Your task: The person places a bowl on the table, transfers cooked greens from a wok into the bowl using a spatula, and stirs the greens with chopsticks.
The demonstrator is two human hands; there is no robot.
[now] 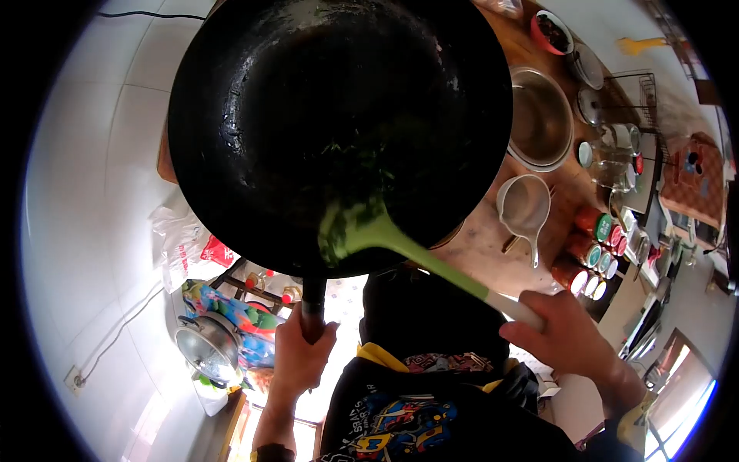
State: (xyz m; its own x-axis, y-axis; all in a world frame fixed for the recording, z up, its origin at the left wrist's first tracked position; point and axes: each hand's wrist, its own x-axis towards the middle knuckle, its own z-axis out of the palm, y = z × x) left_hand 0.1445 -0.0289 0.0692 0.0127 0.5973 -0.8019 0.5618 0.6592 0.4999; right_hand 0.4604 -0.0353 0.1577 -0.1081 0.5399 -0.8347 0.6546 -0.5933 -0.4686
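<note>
The wok (331,92) was the largest thing in the view, with its dark inside turned to the camera, and it was the landmark for all other places. Its handle (314,296) came out from the near edge, toward the person's body. The left hand (302,350) was closed around this handle, with the fingers wrapped and the thumb lying along the side.

The right hand (566,331) was to the right of the wok and nearer to the body. It was also closed, and it grasped the pale end of a green spatula (419,254). The spatula went slantwise from this hand up to the left, and its head was over the near part of the wok, inside the rim. Some green bits were visible by the head, but the inside was too dark to tell exactly what they were, or whether the head touched the bottom.

To the right of the wok there was a wooden table (481,246). On it, just beside the wok rim, stood a metal bowl (541,123), and nearer to the body lay a small pan with a handle (525,204). Farther right from the wok were several lidded jars (591,254). To the left of the wok and below it were a plastic bag (181,239) and a pot with a glass lid (206,350).
</note>
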